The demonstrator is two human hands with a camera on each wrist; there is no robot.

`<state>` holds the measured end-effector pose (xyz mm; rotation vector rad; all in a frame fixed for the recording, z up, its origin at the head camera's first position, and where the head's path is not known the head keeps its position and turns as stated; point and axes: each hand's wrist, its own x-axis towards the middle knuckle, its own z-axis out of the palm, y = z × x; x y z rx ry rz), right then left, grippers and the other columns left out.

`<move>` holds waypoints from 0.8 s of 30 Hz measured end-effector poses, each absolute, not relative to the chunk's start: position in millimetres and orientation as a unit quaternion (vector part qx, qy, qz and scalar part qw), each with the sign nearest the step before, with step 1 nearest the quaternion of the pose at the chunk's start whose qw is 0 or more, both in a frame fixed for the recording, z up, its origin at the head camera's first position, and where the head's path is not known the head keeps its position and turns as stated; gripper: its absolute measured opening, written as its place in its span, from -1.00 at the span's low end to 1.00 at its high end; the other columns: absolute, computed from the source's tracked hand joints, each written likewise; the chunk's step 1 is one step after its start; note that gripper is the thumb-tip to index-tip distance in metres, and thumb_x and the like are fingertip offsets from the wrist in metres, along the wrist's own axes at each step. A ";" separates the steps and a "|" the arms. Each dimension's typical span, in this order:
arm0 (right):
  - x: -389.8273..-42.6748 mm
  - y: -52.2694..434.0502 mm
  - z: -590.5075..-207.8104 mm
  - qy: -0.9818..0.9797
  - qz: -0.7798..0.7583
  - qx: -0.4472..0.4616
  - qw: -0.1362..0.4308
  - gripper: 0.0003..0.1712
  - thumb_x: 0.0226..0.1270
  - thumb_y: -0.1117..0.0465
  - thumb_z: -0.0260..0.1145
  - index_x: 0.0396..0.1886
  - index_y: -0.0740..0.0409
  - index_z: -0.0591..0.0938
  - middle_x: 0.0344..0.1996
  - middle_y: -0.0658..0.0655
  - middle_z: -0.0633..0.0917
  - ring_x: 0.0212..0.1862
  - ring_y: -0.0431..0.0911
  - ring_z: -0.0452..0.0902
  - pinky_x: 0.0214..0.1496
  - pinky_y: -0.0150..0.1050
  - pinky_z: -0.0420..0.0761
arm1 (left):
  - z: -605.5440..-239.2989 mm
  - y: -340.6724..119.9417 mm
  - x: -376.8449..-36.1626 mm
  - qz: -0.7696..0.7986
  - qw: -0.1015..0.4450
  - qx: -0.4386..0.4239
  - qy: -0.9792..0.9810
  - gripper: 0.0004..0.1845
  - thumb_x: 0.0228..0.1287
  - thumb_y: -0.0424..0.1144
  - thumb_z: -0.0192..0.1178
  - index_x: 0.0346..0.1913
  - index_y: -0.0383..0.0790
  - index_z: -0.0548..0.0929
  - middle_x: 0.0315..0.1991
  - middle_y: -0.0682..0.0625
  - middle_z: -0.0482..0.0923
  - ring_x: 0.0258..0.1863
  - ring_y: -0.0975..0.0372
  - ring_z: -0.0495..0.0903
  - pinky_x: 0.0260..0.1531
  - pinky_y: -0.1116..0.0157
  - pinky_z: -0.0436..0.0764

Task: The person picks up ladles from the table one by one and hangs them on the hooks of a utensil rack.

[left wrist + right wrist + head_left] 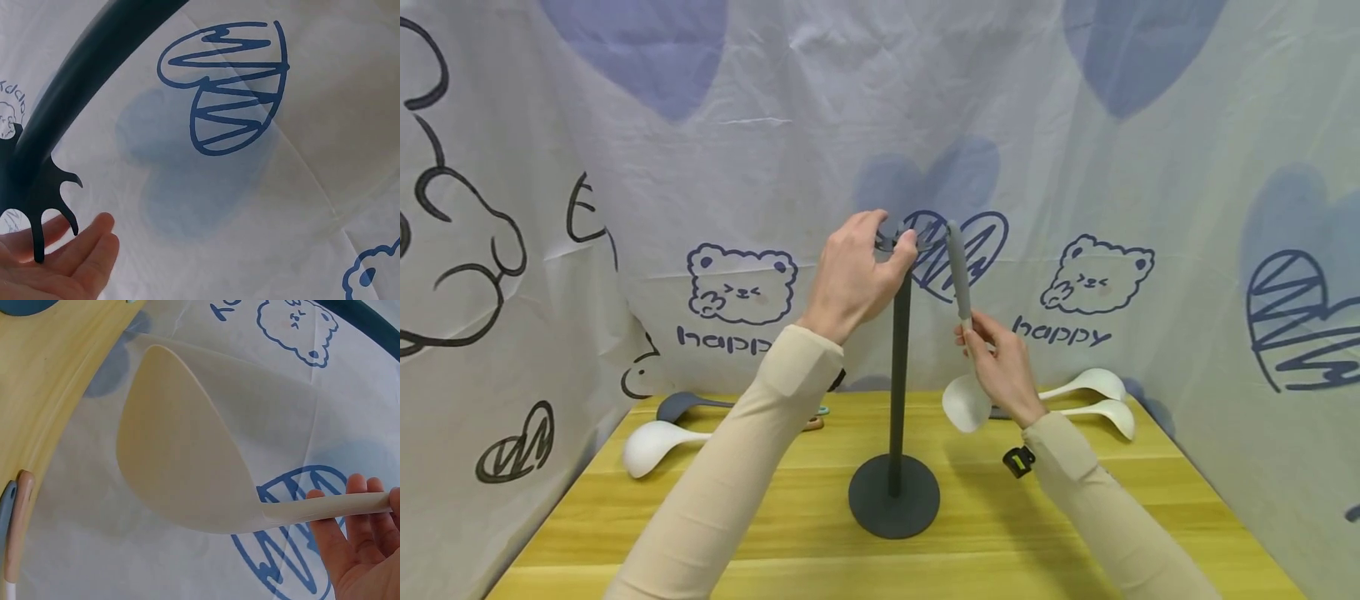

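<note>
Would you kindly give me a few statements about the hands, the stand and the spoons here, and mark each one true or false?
1. The left hand grips the hooked top of the dark metal stand. True.
2. The right hand holds a white spoon with a grey handle, bowl downward. True.
3. The stand lies on its side on the yellow wooden table. False: it stands upright on its round base.
4. Two white ladles lie at the table's far right. True.
5. The right hand is empty. False: its fingers pinch the spoon's neck.
</note>
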<state>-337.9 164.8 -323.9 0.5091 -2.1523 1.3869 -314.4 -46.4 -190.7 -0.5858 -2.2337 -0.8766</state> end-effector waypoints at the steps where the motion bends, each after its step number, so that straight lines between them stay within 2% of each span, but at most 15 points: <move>1: -337.4 164.2 -322.6 -0.795 0.513 0.190 0.263 -0.68 0.51 0.29 0.11 0.16 0.23 0.59 -0.14 0.28 0.71 -0.13 0.08 0.67 -0.07 -0.06 0.73 | -190.9 -46.4 -314.2 -0.335 0.328 -0.220 -0.856 -0.32 0.38 0.13 -0.07 0.34 -0.31 0.43 0.34 -0.21 0.42 0.31 -0.03 0.43 0.30 0.06 0.45; 8: -338.0 160.3 -319.2 -0.786 0.523 0.203 0.259 -0.65 0.50 0.32 0.11 0.21 0.27 0.56 -0.12 0.34 0.70 -0.11 0.17 0.66 -0.04 0.00 0.72 | -193.3 -46.2 -313.6 -0.339 0.310 -0.205 -0.864 -0.27 0.37 0.19 -0.06 0.38 -0.30 0.38 0.36 -0.20 0.40 0.32 -0.03 0.43 0.29 0.05 0.47; 15: -341.8 159.7 -315.8 -0.791 0.505 0.208 0.275 -0.64 0.50 0.31 0.11 0.22 0.24 0.57 -0.12 0.31 0.72 -0.10 0.08 0.68 -0.02 -0.08 0.72 | -193.5 -45.7 -313.7 -0.344 0.312 -0.208 -0.861 -0.27 0.37 0.19 -0.06 0.40 -0.29 0.36 0.38 -0.19 0.39 0.34 -0.03 0.41 0.31 0.03 0.45; 24: -348.0 159.0 -309.7 -0.802 0.487 0.200 0.282 -0.62 0.48 0.32 0.14 0.24 0.21 0.57 -0.12 0.25 0.74 -0.06 0.08 0.69 0.07 -0.04 0.68 | -194.2 -47.0 -313.1 -0.351 0.319 -0.212 -0.855 -0.27 0.37 0.18 -0.07 0.39 -0.28 0.37 0.37 -0.19 0.39 0.34 -0.03 0.40 0.31 0.03 0.45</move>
